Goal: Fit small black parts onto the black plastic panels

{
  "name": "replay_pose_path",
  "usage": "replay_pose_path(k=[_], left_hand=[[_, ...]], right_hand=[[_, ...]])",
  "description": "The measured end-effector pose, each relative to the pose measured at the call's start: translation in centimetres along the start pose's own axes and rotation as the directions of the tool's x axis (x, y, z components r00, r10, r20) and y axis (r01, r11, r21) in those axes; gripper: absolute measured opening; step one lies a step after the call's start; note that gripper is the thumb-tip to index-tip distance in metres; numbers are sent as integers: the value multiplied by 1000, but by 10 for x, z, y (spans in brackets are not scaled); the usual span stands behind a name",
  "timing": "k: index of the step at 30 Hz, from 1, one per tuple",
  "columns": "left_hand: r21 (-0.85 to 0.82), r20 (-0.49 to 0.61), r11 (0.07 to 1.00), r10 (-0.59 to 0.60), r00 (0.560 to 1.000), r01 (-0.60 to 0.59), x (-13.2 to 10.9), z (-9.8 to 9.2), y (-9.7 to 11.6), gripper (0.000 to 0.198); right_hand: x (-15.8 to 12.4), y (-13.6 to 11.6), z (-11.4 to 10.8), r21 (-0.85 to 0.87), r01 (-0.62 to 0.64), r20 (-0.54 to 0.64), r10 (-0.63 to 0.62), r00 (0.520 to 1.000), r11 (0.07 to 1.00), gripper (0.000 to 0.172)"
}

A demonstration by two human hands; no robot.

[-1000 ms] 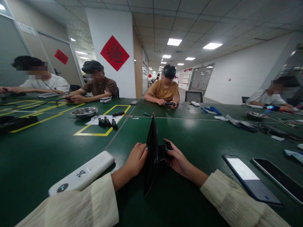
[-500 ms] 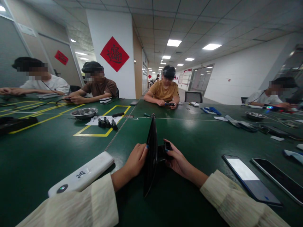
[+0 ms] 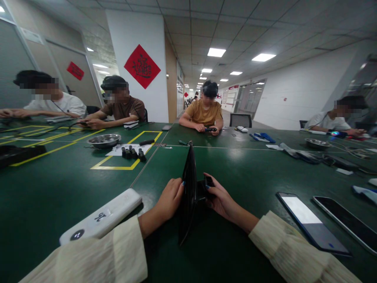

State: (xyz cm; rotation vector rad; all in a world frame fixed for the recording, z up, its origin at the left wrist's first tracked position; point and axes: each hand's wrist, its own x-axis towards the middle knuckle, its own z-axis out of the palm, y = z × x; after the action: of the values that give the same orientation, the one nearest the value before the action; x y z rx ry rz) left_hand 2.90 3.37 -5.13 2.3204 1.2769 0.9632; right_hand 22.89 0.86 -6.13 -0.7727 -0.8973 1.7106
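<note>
A thin black panel [image 3: 190,192] stands upright, seen nearly edge-on, above the green table. My left hand [image 3: 171,198] is closed on its left face, thumb pressed near the edge. From the panel's right side a black bracket-like block [image 3: 202,191] sticks out. My right hand [image 3: 222,200] is closed around the block's outer end, thumb on the near side and a finger behind. How the block joins the panel is hard to make out. Left of my left hand lies a white power bank [image 3: 103,216] marked with a number.
To the right lie a phone with a lit screen [image 3: 312,224] and a dark phone [image 3: 347,220]. Farther off are a metal bowl [image 3: 104,140], several black cylindrical parts [image 3: 132,153] and pliers [image 3: 184,143]. Several people, one a person in a yellow shirt [image 3: 203,112], sit around the green table [image 3: 250,169].
The view has shifted very slightly. Both hands keep the same hold on the panel and its block, and nothing else has visibly moved.
</note>
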Motion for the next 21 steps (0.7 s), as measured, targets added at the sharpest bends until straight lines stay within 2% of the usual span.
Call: replay_pose_path(k=[21], left_hand=[[-2,20,999,40,999,-40,-1,-3,1,31]], right_hand=[[-1,2,0,-19,25,8,-25,1000,1000,64]])
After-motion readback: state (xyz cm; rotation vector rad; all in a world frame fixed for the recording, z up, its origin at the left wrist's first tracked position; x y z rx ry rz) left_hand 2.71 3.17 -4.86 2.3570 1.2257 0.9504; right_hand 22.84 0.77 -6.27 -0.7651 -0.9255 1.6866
